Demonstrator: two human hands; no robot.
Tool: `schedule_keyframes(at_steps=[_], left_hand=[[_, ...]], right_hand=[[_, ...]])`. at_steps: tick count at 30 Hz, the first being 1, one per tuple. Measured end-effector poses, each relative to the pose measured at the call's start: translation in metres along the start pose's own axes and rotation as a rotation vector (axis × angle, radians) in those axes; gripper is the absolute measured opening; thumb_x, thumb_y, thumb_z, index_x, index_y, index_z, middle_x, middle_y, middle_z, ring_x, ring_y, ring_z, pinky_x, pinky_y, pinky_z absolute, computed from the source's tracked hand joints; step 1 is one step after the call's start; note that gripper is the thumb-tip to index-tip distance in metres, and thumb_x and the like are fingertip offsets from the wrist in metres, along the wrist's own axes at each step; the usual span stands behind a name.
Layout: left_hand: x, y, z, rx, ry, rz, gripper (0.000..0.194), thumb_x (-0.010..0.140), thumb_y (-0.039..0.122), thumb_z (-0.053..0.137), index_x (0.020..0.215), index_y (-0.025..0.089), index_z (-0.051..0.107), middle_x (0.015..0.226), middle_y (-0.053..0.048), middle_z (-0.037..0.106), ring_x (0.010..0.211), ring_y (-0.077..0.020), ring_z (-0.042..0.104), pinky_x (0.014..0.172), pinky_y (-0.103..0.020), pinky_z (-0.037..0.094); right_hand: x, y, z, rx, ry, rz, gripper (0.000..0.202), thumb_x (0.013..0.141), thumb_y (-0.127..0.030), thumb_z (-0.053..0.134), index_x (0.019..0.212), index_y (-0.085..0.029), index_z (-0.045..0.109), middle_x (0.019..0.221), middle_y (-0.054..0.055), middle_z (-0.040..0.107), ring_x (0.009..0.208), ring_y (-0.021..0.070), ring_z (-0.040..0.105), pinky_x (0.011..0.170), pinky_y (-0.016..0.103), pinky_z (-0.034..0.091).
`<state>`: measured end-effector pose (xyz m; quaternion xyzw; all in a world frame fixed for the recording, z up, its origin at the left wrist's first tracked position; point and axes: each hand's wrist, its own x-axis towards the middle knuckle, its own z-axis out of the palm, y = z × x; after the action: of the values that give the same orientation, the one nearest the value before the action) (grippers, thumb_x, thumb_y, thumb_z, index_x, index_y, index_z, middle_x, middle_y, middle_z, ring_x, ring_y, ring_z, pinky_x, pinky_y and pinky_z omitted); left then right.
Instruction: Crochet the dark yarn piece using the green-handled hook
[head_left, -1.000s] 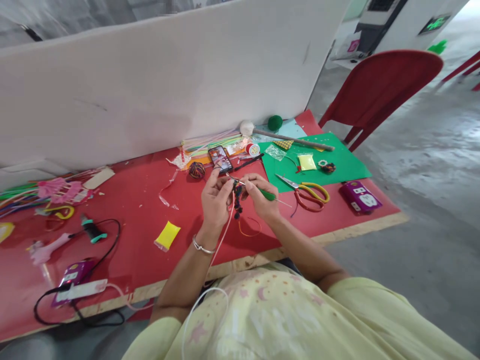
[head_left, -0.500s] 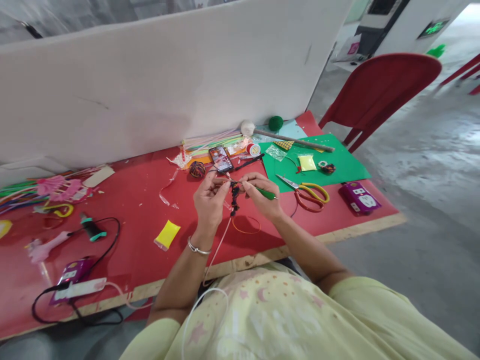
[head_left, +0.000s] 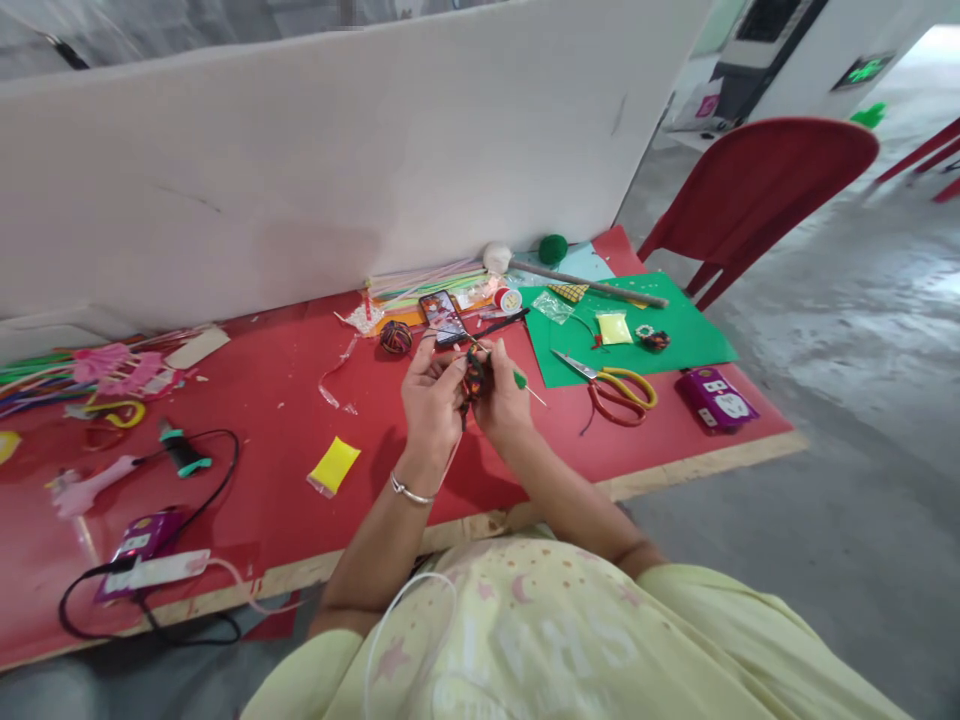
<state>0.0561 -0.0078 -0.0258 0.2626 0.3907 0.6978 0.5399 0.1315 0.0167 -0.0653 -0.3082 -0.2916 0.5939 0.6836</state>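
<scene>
Above the red table, my left hand (head_left: 435, 400) pinches a small dark, multicoloured crochet piece (head_left: 474, 372) of black, green and orange yarn. My right hand (head_left: 504, 400) is closed beside it, around a crochet hook with a green handle (head_left: 520, 380). A thin shaft of the hook sticks out to the lower right. The two hands almost meet, so fingers hide part of the piece. Behind them lie a phone (head_left: 444, 318) with a lit screen and a ball of multicoloured yarn (head_left: 395, 338).
Scissors (head_left: 619, 388) with red and yellow handles lie right of my hands, partly on a green sheet (head_left: 697, 335). Left are a yellow packet (head_left: 334, 466), a pink glue gun (head_left: 94, 488) and a corded purple box (head_left: 146, 545). A white panel (head_left: 315, 170) stands behind.
My hands have drawn closer together around the crochet piece. The dangling end is gathered up between them, and the orange yarn loop below is out of sight. The hook's handle is now largely covered.
</scene>
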Motion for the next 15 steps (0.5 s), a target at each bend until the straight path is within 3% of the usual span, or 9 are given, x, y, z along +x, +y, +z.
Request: schedule_keyframes(at_steps=[3,6,9,15], left_hand=[[0.003,0.008,-0.009,0.034,-0.102,-0.143,0.075,0.062,0.019,0.090,0.132,0.022,0.064,0.070,0.006,0.066,0.038,0.0013,0.030,0.037,-0.016,0.021],[0.007,0.017,-0.021,0.156,-0.177,-0.164,0.075,0.059,0.018,0.091,0.130,0.019,0.066,0.070,0.004,0.068,0.039,0.0003,0.033,0.037,-0.016,0.020],[0.010,0.025,-0.028,0.298,-0.204,-0.091,0.076,0.059,0.020,0.091,0.131,0.017,0.067,0.073,0.001,0.070,0.044,-0.0016,0.039,0.040,-0.017,0.023],[0.010,0.036,-0.025,0.484,-0.262,-0.033,0.075,0.064,0.023,0.087,0.135,0.015,0.065,0.080,0.001,0.068,0.054,-0.0035,0.045,0.049,-0.019,0.033]], right_hand=[[0.020,-0.001,-0.013,0.161,-0.185,0.281,0.041,0.073,-0.061,0.078,0.085,-0.022,0.070,0.064,-0.006,0.065,0.057,0.0082,0.060,0.057,0.018,0.055],[0.043,-0.013,-0.032,0.095,-0.398,0.406,0.044,0.063,-0.057,0.088,0.078,-0.019,0.072,0.054,-0.009,0.060,0.041,0.0031,0.048,0.041,0.013,0.044],[0.062,-0.029,-0.042,-0.074,-0.587,0.426,0.044,0.063,-0.055,0.089,0.075,-0.016,0.074,0.055,-0.006,0.063,0.039,0.0034,0.050,0.039,0.013,0.045],[0.087,-0.062,-0.041,-0.343,-0.866,0.326,0.032,0.074,-0.043,0.084,0.070,-0.012,0.076,0.077,0.004,0.073,0.058,0.0096,0.067,0.052,0.018,0.059]])
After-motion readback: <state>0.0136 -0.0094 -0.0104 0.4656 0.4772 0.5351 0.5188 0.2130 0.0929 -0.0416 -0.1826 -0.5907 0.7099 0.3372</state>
